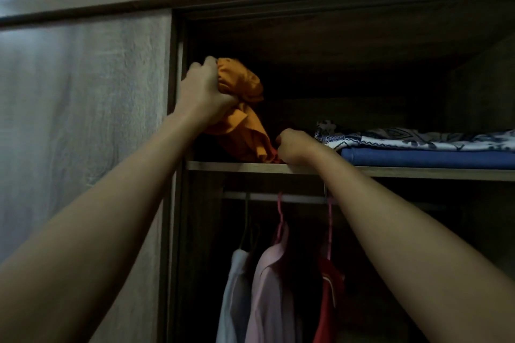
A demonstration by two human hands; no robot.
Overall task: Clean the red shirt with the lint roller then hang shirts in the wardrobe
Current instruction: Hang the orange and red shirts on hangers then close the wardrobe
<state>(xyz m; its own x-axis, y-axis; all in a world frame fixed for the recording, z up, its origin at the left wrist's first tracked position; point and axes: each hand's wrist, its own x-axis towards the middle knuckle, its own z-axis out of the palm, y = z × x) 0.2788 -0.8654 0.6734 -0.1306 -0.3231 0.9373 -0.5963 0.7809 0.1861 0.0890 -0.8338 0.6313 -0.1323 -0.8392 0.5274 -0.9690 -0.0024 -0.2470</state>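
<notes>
An orange cloth (242, 108) is gripped by the left hand (204, 92) on the shelf (250, 166). Its lower edge is pinched by the right hand (295, 146). Below that hand, the red shirt (330, 301) is hung from the rail (301, 199).

Orange garment (245, 120), blue folded cloth (423, 159), red shirt (328, 301).

On the upper shelf (250, 166) of the wardrobe (178, 120) we had a bunched garment (245, 120) at the left end, our left hand (204, 92) on its top and our right hand (292, 147) at its lower right. Folded cloths (418, 147) lay stacked to the right. Below the shelf, three shirts (273, 287) hung side by side from a rail (301, 199).
</notes>
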